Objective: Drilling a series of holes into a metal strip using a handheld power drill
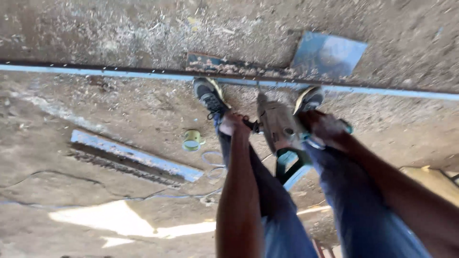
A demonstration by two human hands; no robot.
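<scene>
Metal-bodied grinder (279, 126) | left hand (233, 123) clenches side handle | right hand (325, 128) grips rear | long steel bar (119, 73)

Head view, looking down. Left hand (233, 123) grips side handle of power drill (279, 126); right hand (325, 129) closed on its rear grip. Drill bit meets long metal bar (119, 74) lying across dusty ground w/ shavings. Both shoes (209, 95) stand just beside the bar. Shorter metal section (134, 155) and small yellowish cup (192, 140) lie left of legs; metal plate (329, 53) beyond bar.
</scene>
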